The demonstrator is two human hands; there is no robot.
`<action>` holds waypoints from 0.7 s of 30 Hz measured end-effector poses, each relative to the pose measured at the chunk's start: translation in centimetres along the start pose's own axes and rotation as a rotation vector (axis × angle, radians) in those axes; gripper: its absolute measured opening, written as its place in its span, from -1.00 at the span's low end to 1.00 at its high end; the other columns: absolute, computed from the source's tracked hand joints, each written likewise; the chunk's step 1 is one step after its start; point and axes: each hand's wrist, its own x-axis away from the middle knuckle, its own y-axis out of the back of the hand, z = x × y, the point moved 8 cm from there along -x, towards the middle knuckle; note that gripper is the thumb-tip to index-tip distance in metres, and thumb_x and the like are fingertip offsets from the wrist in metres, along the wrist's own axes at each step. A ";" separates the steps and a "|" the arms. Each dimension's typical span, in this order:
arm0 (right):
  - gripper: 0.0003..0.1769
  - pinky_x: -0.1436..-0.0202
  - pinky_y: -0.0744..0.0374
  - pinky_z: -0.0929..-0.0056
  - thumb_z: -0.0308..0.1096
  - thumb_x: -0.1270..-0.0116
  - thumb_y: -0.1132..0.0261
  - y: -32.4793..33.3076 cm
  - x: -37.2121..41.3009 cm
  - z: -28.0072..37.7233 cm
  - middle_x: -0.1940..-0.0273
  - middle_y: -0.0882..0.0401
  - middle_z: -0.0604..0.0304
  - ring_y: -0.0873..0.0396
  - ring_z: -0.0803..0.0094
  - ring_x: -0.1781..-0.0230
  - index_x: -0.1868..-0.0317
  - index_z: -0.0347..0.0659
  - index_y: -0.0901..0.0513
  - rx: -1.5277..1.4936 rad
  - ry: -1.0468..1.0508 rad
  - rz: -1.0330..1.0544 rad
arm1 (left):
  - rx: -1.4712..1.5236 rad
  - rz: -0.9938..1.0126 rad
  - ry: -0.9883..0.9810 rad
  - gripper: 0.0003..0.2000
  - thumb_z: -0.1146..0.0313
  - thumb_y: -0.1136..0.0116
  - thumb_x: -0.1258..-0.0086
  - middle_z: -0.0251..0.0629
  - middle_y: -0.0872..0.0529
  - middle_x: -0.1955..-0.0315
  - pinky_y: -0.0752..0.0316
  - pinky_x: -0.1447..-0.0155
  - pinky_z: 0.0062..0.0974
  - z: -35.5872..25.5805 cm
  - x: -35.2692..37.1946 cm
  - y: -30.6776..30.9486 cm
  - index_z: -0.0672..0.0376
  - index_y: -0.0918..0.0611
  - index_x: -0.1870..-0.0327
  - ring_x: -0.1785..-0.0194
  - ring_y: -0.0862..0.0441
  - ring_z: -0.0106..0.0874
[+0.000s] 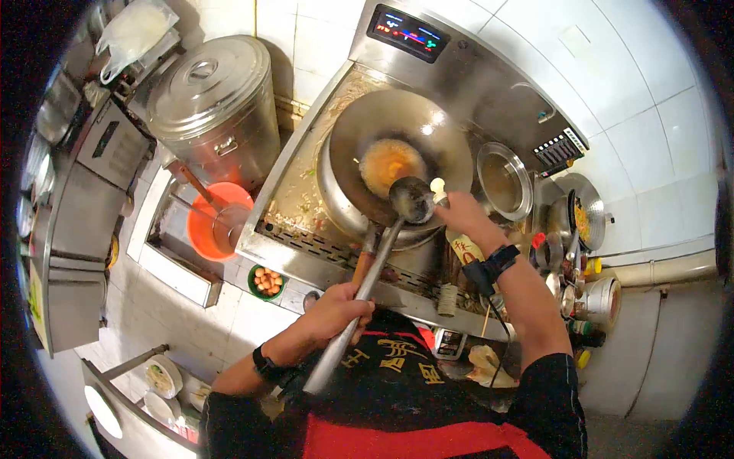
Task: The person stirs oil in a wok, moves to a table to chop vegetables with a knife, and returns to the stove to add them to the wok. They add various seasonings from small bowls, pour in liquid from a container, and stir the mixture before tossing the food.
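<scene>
My left hand [336,312] is closed around the long metal handle of a ladle [336,353], right at the end of the wok's wooden handle [365,260]. The dark ladle bowl [411,200] hangs over the near right side of the wok [359,122]. Orange-brown liquid [391,167] with a brighter orange patch lies in the wok's bottom. Fingers of my right hand [465,213] wrap the neck of a bottle with a yellow label [462,246]. Its pale yellow top points toward the ladle bowl, close beside it.
A lidded metal pot [218,99] stands left of the stove, with an orange bucket [200,229] below. A green bowl of eggs [266,282] sits by the stove's front edge. To the right are a metal strainer pan [505,182] and crowded bottles and utensils.
</scene>
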 end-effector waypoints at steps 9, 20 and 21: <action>-0.56 0.21 -0.58 0.14 -0.07 -0.32 -0.31 3.6 8.4 -3.1 0.31 -0.64 -0.07 -0.65 0.03 0.28 0.06 -0.30 -0.51 -0.570 -0.008 -0.471 | -0.006 -0.161 0.068 -0.88 0.40 -0.10 -0.34 -0.34 -0.50 0.60 -0.30 0.64 -0.57 0.5 -1.9 -0.3 0.24 -0.53 0.20 0.68 -0.43 -0.52; -0.77 -0.10 -0.50 0.42 -0.34 -0.46 -0.20 17.3 40.2 -21.3 0.04 -0.66 0.20 -0.56 0.49 0.04 -0.03 -0.25 -0.59 -1.068 -0.127 -1.301 | -0.897 -0.003 -0.028 -0.57 0.35 -0.07 -0.47 -0.22 -0.62 0.26 -0.45 0.40 -0.63 -3.9 -6.7 -6.7 0.29 -0.36 -0.31 0.32 -0.63 -0.46; -0.76 -0.06 -0.52 0.45 -0.33 -0.44 -0.23 17.8 43.4 -23.6 0.03 -0.67 0.20 -0.57 0.50 0.05 -0.03 -0.25 -0.60 -0.974 -0.221 -1.425 | -0.942 -0.041 -0.025 -0.57 0.36 -0.07 -0.46 -0.21 -0.62 0.25 -0.45 0.38 -0.62 -3.9 -7.2 -7.7 0.29 -0.37 -0.30 0.31 -0.63 -0.45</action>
